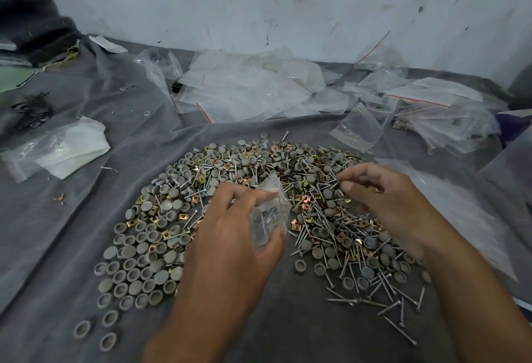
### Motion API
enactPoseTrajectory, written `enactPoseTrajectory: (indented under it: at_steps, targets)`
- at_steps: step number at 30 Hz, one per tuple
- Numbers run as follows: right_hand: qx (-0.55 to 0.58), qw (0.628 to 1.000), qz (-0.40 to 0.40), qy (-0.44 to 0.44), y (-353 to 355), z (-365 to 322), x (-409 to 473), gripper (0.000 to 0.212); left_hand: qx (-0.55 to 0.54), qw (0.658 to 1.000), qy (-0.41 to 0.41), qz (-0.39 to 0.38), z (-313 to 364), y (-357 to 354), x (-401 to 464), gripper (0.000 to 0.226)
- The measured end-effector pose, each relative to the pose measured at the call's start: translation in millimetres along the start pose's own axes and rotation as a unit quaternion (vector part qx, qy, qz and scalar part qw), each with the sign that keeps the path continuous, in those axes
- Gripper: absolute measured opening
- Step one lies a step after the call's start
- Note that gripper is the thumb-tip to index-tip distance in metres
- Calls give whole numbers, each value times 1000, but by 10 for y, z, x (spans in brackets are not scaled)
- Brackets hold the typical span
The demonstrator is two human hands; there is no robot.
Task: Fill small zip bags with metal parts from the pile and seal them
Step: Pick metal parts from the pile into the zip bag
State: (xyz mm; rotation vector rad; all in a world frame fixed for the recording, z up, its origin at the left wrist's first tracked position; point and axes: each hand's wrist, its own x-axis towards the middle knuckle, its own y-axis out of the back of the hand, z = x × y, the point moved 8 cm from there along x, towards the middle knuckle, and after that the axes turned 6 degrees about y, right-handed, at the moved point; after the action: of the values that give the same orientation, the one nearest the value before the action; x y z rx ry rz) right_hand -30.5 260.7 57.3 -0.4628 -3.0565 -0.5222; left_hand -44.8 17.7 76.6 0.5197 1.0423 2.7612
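A wide pile of metal parts (218, 187) lies on the grey cloth: grey round caps, long screws and small brass square clips. My left hand (230, 230) grips a small clear zip bag (269, 213) over the middle of the pile; several screws show inside it. My right hand (383, 204) hovers over the right part of the pile with fingers curled, thumb and fingertips pinched together near some screws (336, 181). Whether it holds a part is too small to tell.
A heap of empty zip bags (244, 86) lies at the back by the wall. Filled bags with long screws (440, 115) are stacked at the back right. A white folded plastic sheet (66, 149) sits at the left, with dark wires (30, 110) behind it.
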Motion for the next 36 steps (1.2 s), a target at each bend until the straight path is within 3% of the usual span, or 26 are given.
enactPoseTrajectory:
  at_steps: [4,8,11,18,23,26,28,30,32,36]
  targets:
    - [-3,982,-96,164,-525,-632,-337,13,4,1000,-1,4,-8,2,7,39]
    - [-152,926,-10,345,-760,-1019,-650,24,1,1000,-10,-10,5,-5,22,35]
    - [-244,894,27,376,-817,-1056,-701,31,0,1000,-17,-15,16,-9,11,31]
    - [-213,868,114,435,-830,-1106,-821,15,-8,999,-32,-1,64,17,4,32]
    - [-168,885,136,412,-649,-1045,-665,9,-4,1000,-12,9,40,60,8,33]
    - [-161,932,178,270,-207,-739,-381,11,-1,999,-2,39,16,162,34,40]
    - [-234,956,88,156,-245,-376,-171,15,-9,998,1,61,19,244,36,40]
    - [-333,938,-31,94,-471,-59,-83,16,-20,996,4,86,22,325,32,39]
    - [-401,904,-118,88,-712,101,-73,13,-32,994,5,108,27,396,25,39]
    - [-458,875,-113,113,-834,92,-18,21,-61,991,-1,119,36,439,10,35]
